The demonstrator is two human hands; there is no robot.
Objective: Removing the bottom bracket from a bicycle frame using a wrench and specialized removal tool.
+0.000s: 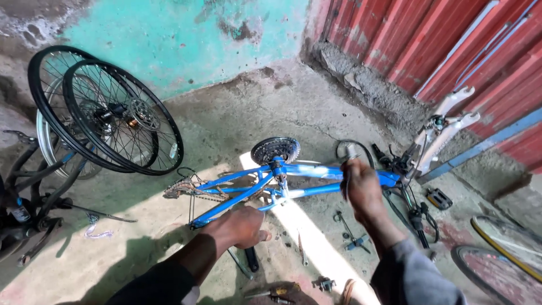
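A blue bicycle frame (307,171) lies on its side on the concrete floor, with no wheels fitted. Its chainring (275,149) sticks up at the middle and a white fork (446,127) points toward the red wall. My left hand (241,226) rests closed over the rear part of the frame, above a black crank arm (252,258). My right hand (361,186) is closed around a slim tool handle (351,151) held against the frame's main tube. A rusty chain (186,188) hangs by the rear stays.
Two black spoked wheels (121,116) lean on the turquoise wall at left. Another bicycle's dark frame (28,186) stands at far left. Small tools and parts (350,237) lie scattered near me. A black pedal (438,198) and a wheel rim (502,248) lie at right.
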